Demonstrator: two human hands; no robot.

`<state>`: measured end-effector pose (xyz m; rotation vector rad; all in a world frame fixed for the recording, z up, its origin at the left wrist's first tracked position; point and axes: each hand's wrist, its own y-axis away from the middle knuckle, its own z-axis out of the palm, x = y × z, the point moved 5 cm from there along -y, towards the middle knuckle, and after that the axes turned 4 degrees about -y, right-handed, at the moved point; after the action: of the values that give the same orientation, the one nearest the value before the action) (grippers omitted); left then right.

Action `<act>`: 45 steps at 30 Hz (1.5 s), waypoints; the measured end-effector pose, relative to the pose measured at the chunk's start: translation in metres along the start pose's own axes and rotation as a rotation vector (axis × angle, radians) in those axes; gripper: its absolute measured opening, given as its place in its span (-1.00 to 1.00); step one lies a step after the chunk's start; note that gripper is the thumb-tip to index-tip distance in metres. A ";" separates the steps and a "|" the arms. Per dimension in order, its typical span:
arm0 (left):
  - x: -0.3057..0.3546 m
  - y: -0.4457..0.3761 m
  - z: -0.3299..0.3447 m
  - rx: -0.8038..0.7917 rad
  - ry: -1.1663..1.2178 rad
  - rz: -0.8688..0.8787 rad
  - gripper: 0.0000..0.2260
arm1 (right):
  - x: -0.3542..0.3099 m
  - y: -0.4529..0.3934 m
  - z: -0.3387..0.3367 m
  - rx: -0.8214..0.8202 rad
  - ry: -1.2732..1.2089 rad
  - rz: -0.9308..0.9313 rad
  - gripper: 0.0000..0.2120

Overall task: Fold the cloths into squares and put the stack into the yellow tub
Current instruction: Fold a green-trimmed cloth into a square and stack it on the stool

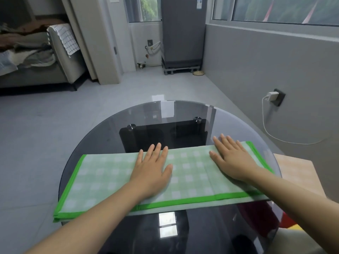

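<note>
A green checked cloth (190, 173) with a bright green border lies folded into a long strip across the round glass table (183, 114). Its left end hangs a little over the table's edge. My left hand (152, 167) lies flat on the middle of the cloth with its fingers spread. My right hand (233, 158) presses flat on the right part of the cloth, its fingertips reaching the far folded edge. A sliver of yellow (293, 227) shows at the lower right beyond the table; I cannot tell whether it is the tub.
A red item (260, 215) shows through the glass at the lower right, next to a light wooden surface (297, 171). A grey wall with a plugged-in charger (273, 96) runs along the right. A sofa (36, 57) and a fridge (183, 33) stand farther back.
</note>
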<state>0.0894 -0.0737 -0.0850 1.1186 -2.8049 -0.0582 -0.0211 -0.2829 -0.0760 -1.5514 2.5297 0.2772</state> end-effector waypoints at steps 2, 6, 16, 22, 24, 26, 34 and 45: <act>0.011 -0.001 0.001 0.001 0.015 0.018 -0.48 | -0.023 -0.001 0.001 0.012 -0.033 -0.100 -0.46; 0.028 -0.004 0.000 0.021 0.051 0.041 -0.52 | -0.072 0.001 0.014 -0.018 -0.121 -0.270 -0.50; -0.063 0.018 -0.005 0.046 0.006 -0.050 -0.54 | -0.087 0.004 0.028 -0.037 -0.003 -0.315 -0.19; -0.120 0.034 -0.012 -0.022 -0.010 -0.177 -0.52 | -0.088 0.005 0.027 -0.066 0.018 -0.309 -0.31; -0.130 0.036 -0.019 -0.007 0.080 -0.207 -0.50 | -0.091 0.004 0.026 -0.077 0.016 -0.300 -0.41; -0.136 0.035 -0.030 0.062 0.176 -0.238 -0.45 | -0.099 0.005 0.023 -0.055 0.002 -0.342 -0.48; -0.136 0.026 -0.055 0.212 0.317 -0.309 -0.61 | -0.147 0.014 0.015 -0.046 -0.150 -0.494 -0.49; -0.169 0.046 -0.057 0.133 1.100 -0.562 -0.77 | -0.165 0.018 0.019 -0.226 0.048 -0.401 -0.08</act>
<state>0.1862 0.0763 -0.0413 1.3516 -1.5158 0.5239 0.0370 -0.1281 -0.0548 -2.1251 2.2100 0.4861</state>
